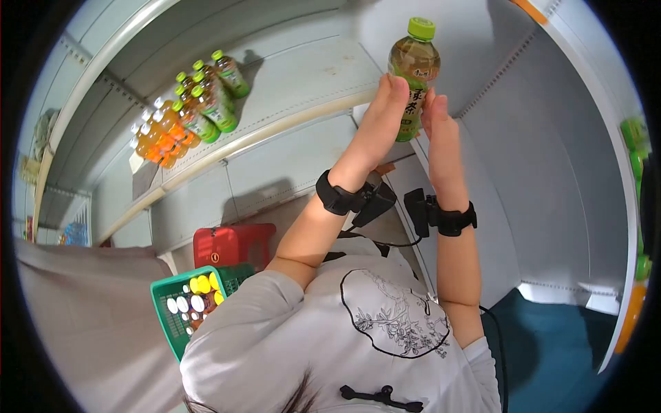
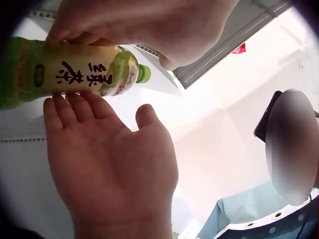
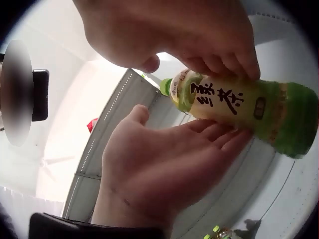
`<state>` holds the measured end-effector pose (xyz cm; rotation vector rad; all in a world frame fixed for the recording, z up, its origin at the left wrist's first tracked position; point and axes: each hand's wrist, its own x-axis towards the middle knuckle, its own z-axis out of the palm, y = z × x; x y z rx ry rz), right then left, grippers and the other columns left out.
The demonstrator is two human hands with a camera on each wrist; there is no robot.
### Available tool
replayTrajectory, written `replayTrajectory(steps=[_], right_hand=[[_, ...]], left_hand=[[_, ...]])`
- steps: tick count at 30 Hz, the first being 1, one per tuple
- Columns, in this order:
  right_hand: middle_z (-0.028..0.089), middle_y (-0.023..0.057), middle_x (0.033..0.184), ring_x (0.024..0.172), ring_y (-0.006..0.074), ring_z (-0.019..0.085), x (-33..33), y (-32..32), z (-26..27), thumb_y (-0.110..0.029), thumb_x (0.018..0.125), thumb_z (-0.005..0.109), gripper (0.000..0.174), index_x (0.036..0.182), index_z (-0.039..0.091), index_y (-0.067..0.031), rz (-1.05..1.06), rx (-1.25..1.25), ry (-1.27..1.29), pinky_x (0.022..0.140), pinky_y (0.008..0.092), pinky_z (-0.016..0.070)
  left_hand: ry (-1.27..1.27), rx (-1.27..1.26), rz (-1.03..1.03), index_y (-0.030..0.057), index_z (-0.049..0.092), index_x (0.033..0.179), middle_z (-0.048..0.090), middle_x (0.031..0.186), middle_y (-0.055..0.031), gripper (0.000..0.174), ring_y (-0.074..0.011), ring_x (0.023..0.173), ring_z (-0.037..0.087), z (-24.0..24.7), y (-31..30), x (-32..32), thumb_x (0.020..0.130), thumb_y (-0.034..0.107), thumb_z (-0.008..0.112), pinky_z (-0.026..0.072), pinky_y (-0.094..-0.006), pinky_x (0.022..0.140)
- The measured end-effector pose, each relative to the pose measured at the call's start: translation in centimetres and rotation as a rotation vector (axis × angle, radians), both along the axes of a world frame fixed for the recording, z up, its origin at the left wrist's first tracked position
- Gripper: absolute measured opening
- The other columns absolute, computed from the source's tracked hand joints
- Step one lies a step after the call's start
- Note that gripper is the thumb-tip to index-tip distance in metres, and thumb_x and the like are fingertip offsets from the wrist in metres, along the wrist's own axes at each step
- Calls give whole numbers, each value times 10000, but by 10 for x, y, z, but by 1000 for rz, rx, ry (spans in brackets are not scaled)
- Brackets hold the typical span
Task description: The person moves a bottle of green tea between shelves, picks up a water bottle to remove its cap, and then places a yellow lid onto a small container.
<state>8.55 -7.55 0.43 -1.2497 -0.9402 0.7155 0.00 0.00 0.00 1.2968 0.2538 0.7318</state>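
Note:
A green tea bottle with a light green cap stands upright between the two hands in the head view. My left hand touches its left side and my right hand its right side, fingers mostly straight. In the left wrist view the bottle lies across the upper left, between my left hand below and my right hand above. The right wrist view has the bottle between my right hand below and my left hand above.
On the shelf at left stand several green-capped bottles beside several orange drink bottles. Below are a red container and a green basket of bottles. A side panel rises at right, with more green bottles beyond.

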Motion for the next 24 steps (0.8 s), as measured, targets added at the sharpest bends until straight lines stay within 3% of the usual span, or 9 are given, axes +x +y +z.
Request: replayTrajectory(steps=[3, 5, 6, 8, 9, 11, 12, 19, 24], right_hand=[[354, 122, 1258, 1190, 179, 298, -20, 35, -19, -467, 878, 296, 656, 1243, 288, 78, 55, -54, 13, 1006, 306, 188], [505, 108, 1062, 981, 130, 436, -37, 67, -33, -372, 906, 308, 516, 1145, 428, 69, -7, 58, -38, 859, 247, 330], [505, 108, 1062, 981, 130, 436, -44, 89, -37, -372, 906, 308, 516, 1145, 428, 69, 8, 101, -24, 859, 247, 330], [272, 174, 1314, 1232, 225, 241, -56, 119, -48, -395, 906, 257, 597, 1261, 228, 84, 88, 23, -105, 1008, 316, 188], [272, 174, 1314, 1232, 225, 241, -63, 130, -53, -395, 906, 257, 597, 1261, 228, 84, 107, 2, -101, 1008, 316, 188], [419, 141, 1204, 1116, 152, 368, -81, 155, -65, -342, 911, 304, 533, 1207, 335, 100, 152, 100, 11, 929, 254, 278], [419, 141, 1204, 1116, 152, 368, -88, 167, -72, -342, 911, 304, 533, 1207, 335, 100, 164, 79, 20, 929, 254, 278], [405, 131, 1223, 1131, 156, 352, -126, 244, -133, -299, 913, 314, 513, 1232, 285, 102, 297, 68, 14, 948, 261, 255], [359, 174, 1267, 1181, 204, 327, -151, 280, -163, -319, 908, 316, 525, 1232, 292, 93, 399, 26, 0, 968, 279, 236]], left_hand=[[49, 20, 167, -32, 205, 1271, 339, 1246, -184, 735, -214, 1171, 311, -27, 27, -18, 839, 558, 286, 248, -271, 947], [64, 111, 363, -53, 262, 1225, 394, 1185, -172, 688, -214, 1116, 362, -50, 61, -28, 856, 527, 289, 286, -279, 915], [70, 155, 380, -53, 262, 1225, 394, 1185, -172, 688, -214, 1116, 362, -41, 81, -40, 856, 527, 289, 286, -279, 915], [49, 108, 398, -74, 269, 1213, 410, 1168, -177, 693, -219, 1104, 376, -36, 102, -63, 857, 519, 303, 294, -291, 913], [57, 87, 415, -74, 269, 1213, 410, 1168, -177, 693, -219, 1104, 376, -39, 110, -73, 857, 519, 303, 294, -291, 913], [81, 79, 396, 6, 275, 1270, 332, 1273, -106, 666, -179, 1181, 283, -48, 132, -92, 860, 531, 258, 212, -301, 975], [55, 76, 481, -42, 305, 1202, 428, 1152, -155, 651, -198, 1096, 378, -55, 144, -97, 858, 511, 312, 292, -289, 913], [42, 124, 774, -8, 361, 1128, 460, 1073, -119, 539, -179, 1012, 414, -99, 194, -134, 865, 463, 356, 314, -294, 879], [14, 122, 838, -9, 348, 1143, 442, 1096, -121, 522, -178, 1025, 402, -132, 227, -165, 870, 436, 365, 312, -292, 882]])
